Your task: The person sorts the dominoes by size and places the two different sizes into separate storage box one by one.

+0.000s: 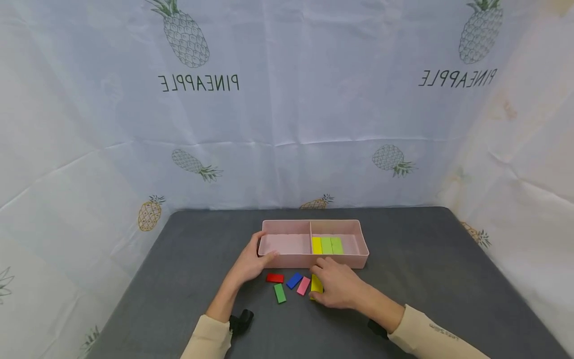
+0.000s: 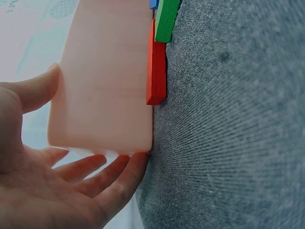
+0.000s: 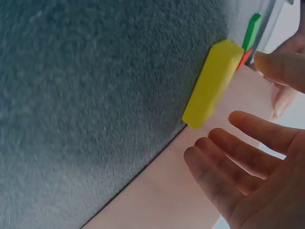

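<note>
A pink two-compartment box (image 1: 293,262) stands on the dark table. My left hand (image 1: 249,262) holds its left end, thumb at the front rim and fingers round the end wall (image 2: 100,136). My right hand (image 1: 342,285) is over a yellow block (image 1: 316,283) lying in front of the box. In the right wrist view, thumb and fingers are spread beside that yellow block (image 3: 212,86), with a gap between. In the box's right compartment lie a yellow block (image 1: 317,245) and light green blocks (image 1: 332,245). The left compartment (image 1: 285,243) holds nothing.
Left of the right hand lie a red block (image 1: 275,278), a green block (image 1: 280,293), a blue block (image 1: 294,280) and a pink block (image 1: 303,285). A pineapple-print cloth (image 1: 287,109) hangs behind the table (image 1: 403,259) and at both sides.
</note>
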Motion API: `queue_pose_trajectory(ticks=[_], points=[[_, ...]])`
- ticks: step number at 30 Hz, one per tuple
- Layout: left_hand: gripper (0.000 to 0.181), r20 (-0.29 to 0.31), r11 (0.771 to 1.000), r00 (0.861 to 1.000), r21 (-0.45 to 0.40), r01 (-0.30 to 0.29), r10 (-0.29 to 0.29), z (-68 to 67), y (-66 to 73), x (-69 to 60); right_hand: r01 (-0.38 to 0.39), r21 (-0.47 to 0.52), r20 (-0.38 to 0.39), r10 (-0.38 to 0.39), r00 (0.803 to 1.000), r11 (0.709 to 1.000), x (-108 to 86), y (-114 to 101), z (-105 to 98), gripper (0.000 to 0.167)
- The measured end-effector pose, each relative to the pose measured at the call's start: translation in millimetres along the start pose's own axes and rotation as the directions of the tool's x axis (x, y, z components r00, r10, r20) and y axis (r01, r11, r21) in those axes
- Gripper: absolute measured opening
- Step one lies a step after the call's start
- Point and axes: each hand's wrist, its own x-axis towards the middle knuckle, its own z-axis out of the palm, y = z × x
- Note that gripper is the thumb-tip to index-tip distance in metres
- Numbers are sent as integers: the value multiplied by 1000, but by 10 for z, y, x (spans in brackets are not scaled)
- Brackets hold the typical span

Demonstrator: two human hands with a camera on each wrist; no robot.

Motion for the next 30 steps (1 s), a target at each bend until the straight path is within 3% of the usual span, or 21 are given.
queue_pose_trajectory(ticks=[15, 30], points=[[77, -1, 1000, 1000, 5, -5, 5, 26, -9, -11, 33, -9, 88, -32, 996, 999, -12, -28, 30, 49], [76, -5, 1000, 1000, -5, 22, -22, 7, 27, 8, 67, -1, 112, -66, 992, 998, -10, -8, -182, 52]])
